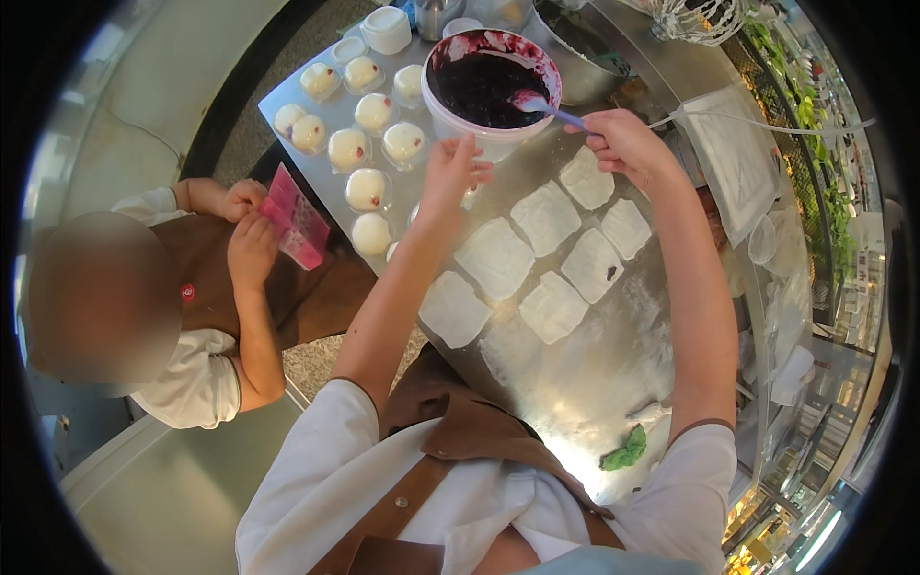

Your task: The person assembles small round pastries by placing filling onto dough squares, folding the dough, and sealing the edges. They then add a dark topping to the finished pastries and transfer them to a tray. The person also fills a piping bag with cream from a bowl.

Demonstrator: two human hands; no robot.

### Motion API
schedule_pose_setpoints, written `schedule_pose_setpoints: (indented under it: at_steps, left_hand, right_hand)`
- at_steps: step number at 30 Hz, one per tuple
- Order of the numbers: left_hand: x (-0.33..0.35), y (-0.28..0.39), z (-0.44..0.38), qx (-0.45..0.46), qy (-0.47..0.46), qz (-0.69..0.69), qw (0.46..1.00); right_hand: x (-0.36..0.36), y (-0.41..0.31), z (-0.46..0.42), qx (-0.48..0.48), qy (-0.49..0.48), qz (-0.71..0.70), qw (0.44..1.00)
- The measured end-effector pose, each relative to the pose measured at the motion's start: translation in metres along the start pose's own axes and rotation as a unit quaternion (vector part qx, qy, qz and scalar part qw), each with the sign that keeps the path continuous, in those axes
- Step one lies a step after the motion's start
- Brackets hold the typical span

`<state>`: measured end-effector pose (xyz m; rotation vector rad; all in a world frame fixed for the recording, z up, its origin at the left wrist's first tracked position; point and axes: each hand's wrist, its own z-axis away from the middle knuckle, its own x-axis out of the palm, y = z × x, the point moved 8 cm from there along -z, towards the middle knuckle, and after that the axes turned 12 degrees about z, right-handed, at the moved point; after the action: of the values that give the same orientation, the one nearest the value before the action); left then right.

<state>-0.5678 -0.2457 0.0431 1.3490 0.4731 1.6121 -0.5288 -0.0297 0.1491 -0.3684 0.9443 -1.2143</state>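
Observation:
In my right hand is the handle of a purple spoon or spatula, its pale head smeared with red. That head rests at the dark red-purple jam-like filling inside a white plastic bucket. My left hand hovers by the bucket's near side, fingers loosely apart and holding nothing; whether it touches the bucket I cannot tell. Below the bucket, several thin white dough-like squares lie flat on the metal table. One square bears a small dark blob.
Several round white buns in clear plastic cups cover the left side. A co-worker at the left holds a pink packet. A metal bowl stands behind the bucket. A green crumpled piece lies near me, a wire whisk far right.

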Motion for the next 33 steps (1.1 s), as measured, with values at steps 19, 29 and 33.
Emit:
schedule_pose_setpoints:
  at_steps: [19, 29, 33]
  left_hand:
    - [-0.008, -0.011, -0.035, 0.002, 0.030, 0.087, 0.996]
    - [-0.002, -0.012, -0.038, -0.008, 0.016, 0.081, 0.997]
    - [-0.010, -0.012, -0.040, 0.003, 0.016, 0.078, 0.997]
  right_hand:
    - [-0.097, -0.029, 0.043, 0.059, 0.046, 0.187, 0.979]
    - [-0.024, -0.024, 0.032, -0.215, 0.311, 0.506, 0.775]
    - [-0.015, -0.014, 0.040, -0.208, 0.314, 0.593, 0.712]
